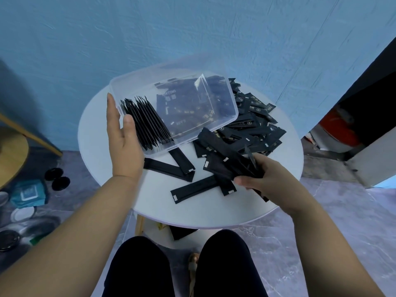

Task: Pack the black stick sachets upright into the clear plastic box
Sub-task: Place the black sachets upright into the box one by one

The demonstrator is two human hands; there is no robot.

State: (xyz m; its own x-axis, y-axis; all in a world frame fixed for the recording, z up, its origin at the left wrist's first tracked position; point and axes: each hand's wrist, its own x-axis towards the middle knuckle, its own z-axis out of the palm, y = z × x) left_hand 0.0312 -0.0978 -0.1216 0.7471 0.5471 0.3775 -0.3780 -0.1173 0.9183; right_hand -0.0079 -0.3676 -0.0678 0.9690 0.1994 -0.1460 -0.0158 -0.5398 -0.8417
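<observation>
Head view: left grip [123, 136] open-palmed steadies clear box [171, 97] — right grip [260, 176] clutches flat black sachets [233, 163].

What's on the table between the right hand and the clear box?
In the head view, loose black stick sachets lie between the right hand and the clear plastic box, on the white table.

Your round white table [111, 189] carries the clear plastic box [222, 97] at its far side, a heap of black stick sachets [255, 125] beside it, and several loose sachets [192, 188] nearer you.
</observation>
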